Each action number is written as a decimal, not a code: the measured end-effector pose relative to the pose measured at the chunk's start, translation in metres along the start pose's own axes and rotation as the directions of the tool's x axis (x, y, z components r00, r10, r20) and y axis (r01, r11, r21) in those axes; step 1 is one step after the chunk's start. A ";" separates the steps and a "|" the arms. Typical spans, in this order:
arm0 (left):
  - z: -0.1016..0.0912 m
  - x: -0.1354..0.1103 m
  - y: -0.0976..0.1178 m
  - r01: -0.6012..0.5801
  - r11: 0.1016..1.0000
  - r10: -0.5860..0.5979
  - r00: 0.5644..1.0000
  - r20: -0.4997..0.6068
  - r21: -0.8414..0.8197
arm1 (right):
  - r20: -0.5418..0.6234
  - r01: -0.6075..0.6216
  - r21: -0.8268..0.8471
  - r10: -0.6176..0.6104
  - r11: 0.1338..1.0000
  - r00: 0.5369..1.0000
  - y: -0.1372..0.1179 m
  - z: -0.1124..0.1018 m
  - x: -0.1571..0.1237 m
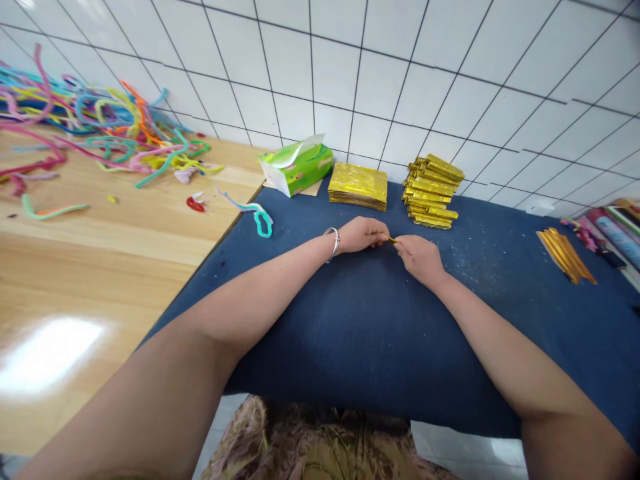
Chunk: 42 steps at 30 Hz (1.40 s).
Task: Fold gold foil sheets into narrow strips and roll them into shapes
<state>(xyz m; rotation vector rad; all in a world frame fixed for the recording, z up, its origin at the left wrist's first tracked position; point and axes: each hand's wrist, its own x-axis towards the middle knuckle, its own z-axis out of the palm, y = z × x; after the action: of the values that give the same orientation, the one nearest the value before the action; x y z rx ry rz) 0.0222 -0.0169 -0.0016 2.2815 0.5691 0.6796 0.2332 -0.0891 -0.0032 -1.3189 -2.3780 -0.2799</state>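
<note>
My left hand (361, 235) and my right hand (421, 257) meet over the blue cloth (350, 327), both closed in a pinch on a small folded strip of gold foil paper (393, 240) that shows only between the fingertips. A silver bangle (333, 243) circles my left wrist. Behind the hands lie a flat stack of gold foil sheets (358, 186) and a pile of folded gold foil pieces (432, 192).
A green tissue box (297, 167) stands at the back left of the cloth. A few folded gold strips (565, 255) lie at the right. Coloured pipe cleaners (95, 123) are heaped on the wooden table (75, 267) at the left, against a white tiled wall.
</note>
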 end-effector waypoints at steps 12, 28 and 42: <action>-0.013 -0.004 0.003 0.077 0.993 -0.067 0.991 -0.113 0.086 | -0.008 -0.104 -0.005 0.104 0.995 0.995 0.002 -0.004 0.001; -0.019 -0.007 -0.012 0.089 0.993 -0.102 0.977 -0.185 -0.082 | -0.119 -0.228 0.208 0.256 0.951 0.959 0.006 -0.003 0.001; -0.024 -0.006 -0.022 0.218 0.972 -0.233 0.893 -0.386 -0.082 | -0.125 -0.283 0.193 0.309 0.940 0.943 0.009 -0.005 0.001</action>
<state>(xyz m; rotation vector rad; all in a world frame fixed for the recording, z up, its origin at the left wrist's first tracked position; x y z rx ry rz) -0.0014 0.0062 -0.0038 2.0074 0.9868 1.0299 0.2415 -0.0851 0.0017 -1.4899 -1.9925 -0.0802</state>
